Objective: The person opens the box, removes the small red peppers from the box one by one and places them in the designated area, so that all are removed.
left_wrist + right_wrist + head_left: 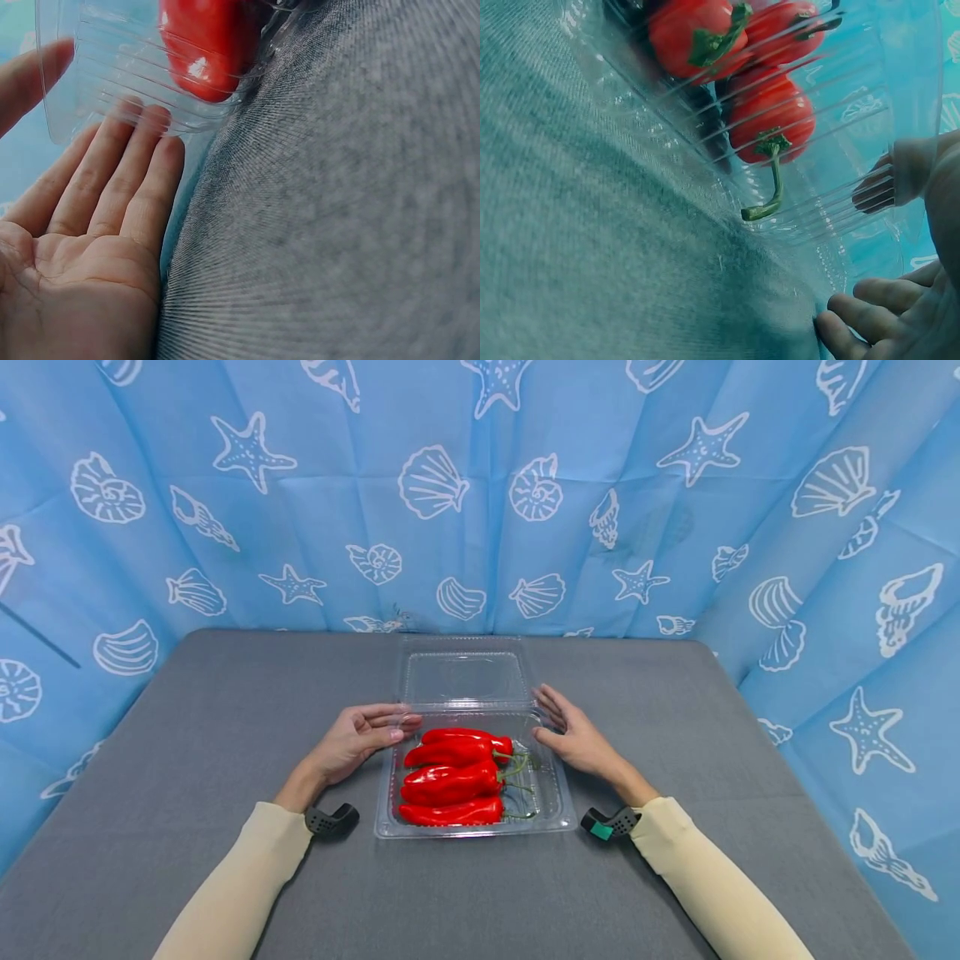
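Note:
A clear plastic clamshell box (476, 833) lies on the table with its hinged lid (467, 681) folded back toward the curtain. Several glossy red peppers (450, 783) fill its base side by side, green stems pointing right. My left hand (360, 739) is at the box's back left corner. In the left wrist view its straight fingertips (156, 120) meet the ribbed wall, palm showing. At the back right corner is my right hand (576, 739), fingers extended and thumb at the rim. The right wrist view has its fingers (874, 319) beside the clear wall, past a pepper's curved stem (775, 187).
Grey cloth covers the table (660, 877). Behind it and along both sides hangs a blue curtain (487, 552) printed with white shells and starfish. The raised lid reaches close to the table's back edge. Each wrist wears a dark strap (332, 820).

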`<action>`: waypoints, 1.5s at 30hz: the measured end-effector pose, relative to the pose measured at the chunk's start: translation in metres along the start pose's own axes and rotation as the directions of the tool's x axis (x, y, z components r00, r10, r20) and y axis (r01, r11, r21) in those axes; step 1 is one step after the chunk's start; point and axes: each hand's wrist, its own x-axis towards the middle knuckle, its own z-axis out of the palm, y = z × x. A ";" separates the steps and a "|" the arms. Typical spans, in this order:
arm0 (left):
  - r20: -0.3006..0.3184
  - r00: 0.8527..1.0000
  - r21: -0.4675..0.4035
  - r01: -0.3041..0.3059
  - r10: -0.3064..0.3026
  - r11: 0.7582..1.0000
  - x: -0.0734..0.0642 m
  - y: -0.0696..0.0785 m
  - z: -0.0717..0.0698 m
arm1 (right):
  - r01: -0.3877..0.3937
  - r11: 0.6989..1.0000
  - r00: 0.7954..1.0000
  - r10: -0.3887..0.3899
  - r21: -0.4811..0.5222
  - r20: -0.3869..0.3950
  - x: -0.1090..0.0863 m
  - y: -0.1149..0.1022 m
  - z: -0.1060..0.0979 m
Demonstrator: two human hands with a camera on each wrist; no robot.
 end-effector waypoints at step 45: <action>0.007 1.000 0.011 -0.026 0.026 1.000 0.000 -0.001 -0.002 | 0.482 0.862 0.866 -0.442 -0.158 0.232 -0.028 -0.073 0.054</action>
